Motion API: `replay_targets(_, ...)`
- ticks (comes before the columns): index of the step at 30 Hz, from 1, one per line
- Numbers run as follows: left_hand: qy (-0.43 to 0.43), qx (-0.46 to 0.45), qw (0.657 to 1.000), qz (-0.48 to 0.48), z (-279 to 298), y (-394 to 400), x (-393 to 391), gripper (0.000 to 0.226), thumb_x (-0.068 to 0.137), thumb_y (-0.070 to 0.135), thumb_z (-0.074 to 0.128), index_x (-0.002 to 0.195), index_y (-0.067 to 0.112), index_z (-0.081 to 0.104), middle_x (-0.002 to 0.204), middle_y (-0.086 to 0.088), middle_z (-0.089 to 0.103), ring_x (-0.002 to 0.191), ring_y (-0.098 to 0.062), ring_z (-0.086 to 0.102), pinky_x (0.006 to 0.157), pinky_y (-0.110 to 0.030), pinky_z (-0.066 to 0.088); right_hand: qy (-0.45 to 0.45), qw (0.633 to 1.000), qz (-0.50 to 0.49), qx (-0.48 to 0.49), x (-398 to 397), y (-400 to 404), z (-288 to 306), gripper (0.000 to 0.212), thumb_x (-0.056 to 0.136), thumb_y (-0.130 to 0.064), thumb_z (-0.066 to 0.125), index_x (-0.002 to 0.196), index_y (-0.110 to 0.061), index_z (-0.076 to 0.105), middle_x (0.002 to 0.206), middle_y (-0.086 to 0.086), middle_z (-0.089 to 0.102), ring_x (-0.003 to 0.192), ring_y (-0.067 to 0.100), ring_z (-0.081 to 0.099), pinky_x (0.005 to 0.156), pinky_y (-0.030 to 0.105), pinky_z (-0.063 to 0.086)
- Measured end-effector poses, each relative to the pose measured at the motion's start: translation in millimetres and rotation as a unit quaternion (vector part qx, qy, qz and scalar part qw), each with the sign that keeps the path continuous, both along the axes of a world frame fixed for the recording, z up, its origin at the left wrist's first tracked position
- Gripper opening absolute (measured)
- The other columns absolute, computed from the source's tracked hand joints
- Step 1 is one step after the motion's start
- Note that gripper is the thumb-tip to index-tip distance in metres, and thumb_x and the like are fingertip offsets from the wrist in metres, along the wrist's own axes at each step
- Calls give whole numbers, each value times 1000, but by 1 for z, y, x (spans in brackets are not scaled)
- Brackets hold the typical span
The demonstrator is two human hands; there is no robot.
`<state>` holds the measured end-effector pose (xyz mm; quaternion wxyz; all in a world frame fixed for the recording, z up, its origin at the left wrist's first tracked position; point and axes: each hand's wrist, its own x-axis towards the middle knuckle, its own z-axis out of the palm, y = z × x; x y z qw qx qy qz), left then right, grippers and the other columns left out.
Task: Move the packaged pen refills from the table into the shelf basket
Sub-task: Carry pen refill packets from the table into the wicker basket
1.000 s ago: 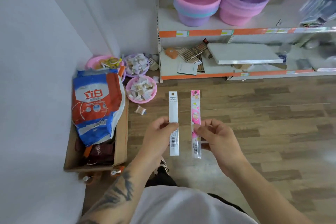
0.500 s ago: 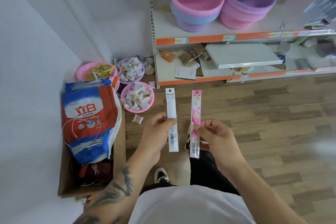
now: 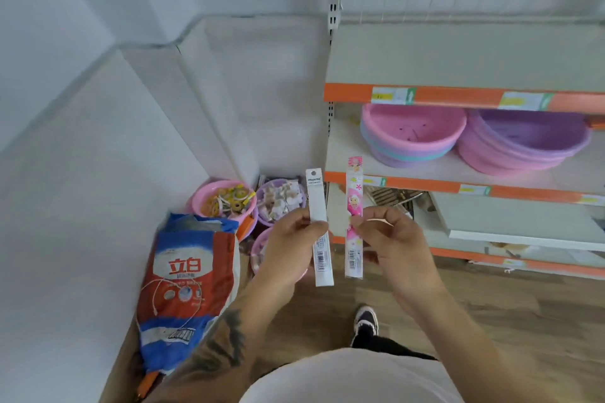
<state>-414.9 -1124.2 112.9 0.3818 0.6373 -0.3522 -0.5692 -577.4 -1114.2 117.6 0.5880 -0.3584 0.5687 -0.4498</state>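
While upright | left hand [image 3: 288, 249] pinches white refill pack [image 3: 319, 229] | right hand [image 3: 397, 250] pinches pink, seemingly cartoon-printed pack [image 3: 354, 222]

A person's left hand [image 3: 291, 249] pinches a white refill packet [image 3: 318, 226] upright, and the right hand [image 3: 393, 245] pinches a pink cartoon refill packet [image 3: 354, 206] beside it, apart. Behind them, pink basins [image 3: 412, 137] sit on a shelf [image 3: 343, 154].

head-worn view, looking forward and down

Both hands [image 3: 288, 249] [image 3: 397, 245] raised side by side, fingers [image 3: 316, 226] pinched.
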Motion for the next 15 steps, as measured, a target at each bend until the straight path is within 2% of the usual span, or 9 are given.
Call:
replay_targets(2,29,-31,999,23,18,-33,-22,16,98,7,60,110,12,69,95,-14,77,88,-35,75,76,-45,61,8,999,3,-45,-18,-33,19,4,96,-14,72,99,-13,69,90,20,75,75,33,67,73,46,56)
replay_targets(5,34,-96,995,11,53,-76,-55,17,100,8,57,116,9,63,82,-16,74,72,-42,69,64,-49,61,21,994,-15,-106,-44,-75,50,9,95,-16,73,102,-13,69,85,13,77,72,26,68,67,36,56)
replay_targets(6,36,-119,992,5,64,-88,-66,17,101,9,57,116,10,63,80,-18,71,68,-40,66,62,-48,60,17,992,-20,-127,-50,-88,60,9,94,-17,74,100,-15,69,84,17,76,71,26,66,66,34,54)
replay_targets(9,68,-184,981,7,94,-119,-94,12,100,10,59,108,13,68,77,-25,63,57,-33,58,53,-43,53,-10,983,-27,-180,-65,-120,95,9,94,-14,74,99,-14,67,86,36,66,65,30,61,64,40,53)
replay_targets(11,94,-211,973,19,110,-135,-107,10,99,11,60,105,7,68,66,-19,57,47,-26,47,47,-35,45,-65,977,-26,-202,-70,-137,115,13,95,-7,71,105,-4,62,83,32,69,55,32,66,52,41,57)
replay_targets(12,106,-222,969,24,115,-143,-110,11,100,13,61,104,4,66,65,-17,55,46,-26,44,46,-32,41,-81,973,-25,-214,-72,-145,124,15,95,-6,70,106,-2,61,82,30,70,54,36,66,48,44,57)
replay_targets(15,162,-245,956,24,129,-158,-113,21,100,21,64,101,1,66,68,-22,56,54,-32,46,46,-32,39,-74,964,-26,-256,-72,-166,137,18,93,-11,73,106,-4,63,84,32,70,66,56,63,59,69,54)
